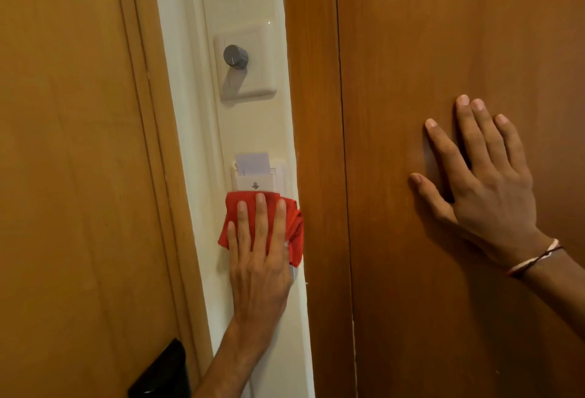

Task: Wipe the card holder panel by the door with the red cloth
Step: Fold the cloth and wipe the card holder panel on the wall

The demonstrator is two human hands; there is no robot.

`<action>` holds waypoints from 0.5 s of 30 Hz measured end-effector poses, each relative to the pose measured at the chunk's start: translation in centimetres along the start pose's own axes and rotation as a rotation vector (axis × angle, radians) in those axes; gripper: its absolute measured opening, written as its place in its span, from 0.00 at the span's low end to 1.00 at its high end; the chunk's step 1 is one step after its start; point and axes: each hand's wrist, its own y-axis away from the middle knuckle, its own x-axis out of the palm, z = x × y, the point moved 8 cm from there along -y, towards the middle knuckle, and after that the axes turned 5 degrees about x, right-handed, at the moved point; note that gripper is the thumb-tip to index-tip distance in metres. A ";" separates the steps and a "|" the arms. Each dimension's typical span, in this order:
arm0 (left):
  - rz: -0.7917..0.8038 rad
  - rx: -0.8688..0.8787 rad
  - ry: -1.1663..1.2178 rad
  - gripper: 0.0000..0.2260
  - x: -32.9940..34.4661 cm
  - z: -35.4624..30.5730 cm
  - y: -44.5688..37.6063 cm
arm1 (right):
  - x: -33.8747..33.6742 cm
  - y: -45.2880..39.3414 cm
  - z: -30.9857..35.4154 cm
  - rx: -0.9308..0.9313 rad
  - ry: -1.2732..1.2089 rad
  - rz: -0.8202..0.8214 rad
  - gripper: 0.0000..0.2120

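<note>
The white card holder panel [278,173] is fixed on the cream wall strip between the door and a wooden panel. A pale key card [252,163] stands in its slot, above a grey arrow mark. My left hand [258,249] presses the red cloth [294,226] flat against the lower part of the card holder panel, fingers straight and pointing up. The cloth hides the panel's bottom half. My right hand [481,173] lies flat with spread fingers on the wooden panel to the right, holding nothing.
A white dimmer plate with a grey round knob [235,56] sits on the wall strip above the card holder. The wooden door [72,176] fills the left side, with a black lock plate [160,372] at the bottom. The wooden wall panel [443,33] fills the right.
</note>
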 end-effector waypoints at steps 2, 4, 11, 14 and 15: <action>-0.015 -0.023 0.027 0.30 -0.5 0.7 -1.7 | -0.1 0.0 0.1 -0.002 -0.009 -0.010 0.37; -0.045 -0.066 0.061 0.28 -1.3 1.3 -3.4 | -0.1 0.0 0.2 0.002 -0.015 -0.005 0.37; -0.002 0.015 0.040 0.30 -0.5 0.8 -1.2 | -0.1 0.1 0.1 0.006 -0.025 -0.001 0.36; -0.064 -0.095 0.115 0.29 -1.8 2.0 -4.6 | 0.0 -0.1 0.3 -0.010 -0.026 0.009 0.37; -0.054 -0.101 0.114 0.29 -1.8 1.7 -4.0 | 0.0 -0.2 0.2 -0.012 -0.026 0.012 0.37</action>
